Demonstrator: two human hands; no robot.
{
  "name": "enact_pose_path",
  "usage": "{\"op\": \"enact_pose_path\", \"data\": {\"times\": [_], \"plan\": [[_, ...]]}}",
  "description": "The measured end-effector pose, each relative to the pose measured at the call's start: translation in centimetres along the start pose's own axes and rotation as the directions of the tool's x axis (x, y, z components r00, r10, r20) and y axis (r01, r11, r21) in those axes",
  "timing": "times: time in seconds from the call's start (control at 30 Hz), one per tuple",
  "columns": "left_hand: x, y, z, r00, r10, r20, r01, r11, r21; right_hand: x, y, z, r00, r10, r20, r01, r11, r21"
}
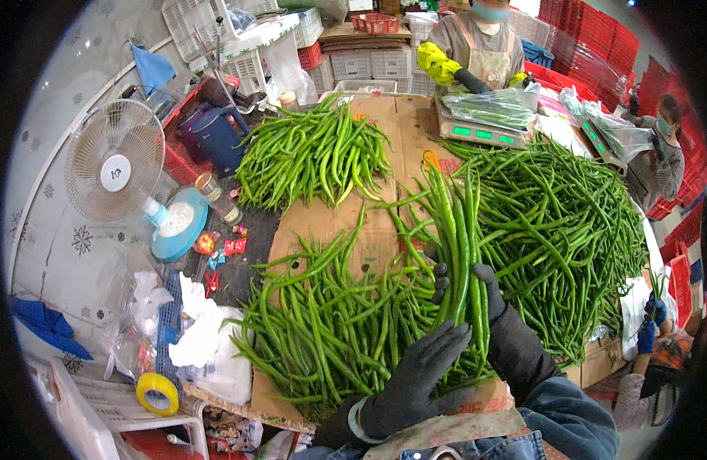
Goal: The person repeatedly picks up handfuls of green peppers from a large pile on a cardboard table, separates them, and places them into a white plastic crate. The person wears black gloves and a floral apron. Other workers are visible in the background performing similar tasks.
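Note:
A bundle of long green chili peppers [459,247] stands upright in my right hand [492,294], which wears a dark glove; its thumb shows on one side and its fingertips on the other. My left hand [416,376], also gloved, is held flat with its fingers stretched out beside the bundle's lower end. Whether its fingertips touch the peppers, I cannot tell. Beneath and left of both hands spreads a loose pile of green peppers [330,328]. To the right lies a larger, darker pile [560,230]. A neater, lighter heap [316,152] rests at the far left.
Flattened cardboard [324,227] covers the table. A digital scale [482,133] carries bagged peppers at the back, where a co-worker [474,49] in yellow gloves stands. Other people are at the right. A fan [116,169], a jug [218,138] and yellow tape [157,394] are at the left.

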State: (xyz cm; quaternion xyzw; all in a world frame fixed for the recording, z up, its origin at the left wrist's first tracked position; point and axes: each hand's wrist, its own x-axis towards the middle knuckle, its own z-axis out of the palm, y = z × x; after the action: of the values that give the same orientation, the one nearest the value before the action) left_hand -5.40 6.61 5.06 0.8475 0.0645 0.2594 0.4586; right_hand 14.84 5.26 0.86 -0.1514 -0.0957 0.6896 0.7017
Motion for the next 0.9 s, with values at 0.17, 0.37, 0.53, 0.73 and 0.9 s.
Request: {"op": "enact_pose_path", "data": {"times": [0.17,0.37,0.53,0.73,0.9], "plan": [[-2.7,-4.3,-1.5,0.856,-0.34,-0.388,0.298,0.94,-0.167,6.5,-5.8,-1.4,0.992,-0.066,-0.104,0.036,0.962,-0.27],[-4.0,-8.8,-1.0,0.864,-0.432,-0.259,0.494,0.825,0.273,21.6,-13.9,-5.5,0.956,-0.195,-0.218,0.076,0.886,-0.458],[-3.6,-9.6,-0.5,0.854,-0.46,-0.244,0.515,0.815,0.265,32.7,-17.0,-7.9,0.992,-0.124,-0.038,0.085,0.844,-0.53],[-3.1,-9.8,-0.6,0.835,-0.481,-0.268,0.537,0.818,0.206,31.5,-13.1,-13.1,0.92,-0.385,-0.071,-0.314,-0.618,-0.72],[-2.7,-9.3,-0.8,0.851,-0.433,-0.297,0.51,0.815,0.275,23.3,-8.4,-12.2,0.938,-0.284,-0.196,-0.342,-0.845,-0.411]]}}
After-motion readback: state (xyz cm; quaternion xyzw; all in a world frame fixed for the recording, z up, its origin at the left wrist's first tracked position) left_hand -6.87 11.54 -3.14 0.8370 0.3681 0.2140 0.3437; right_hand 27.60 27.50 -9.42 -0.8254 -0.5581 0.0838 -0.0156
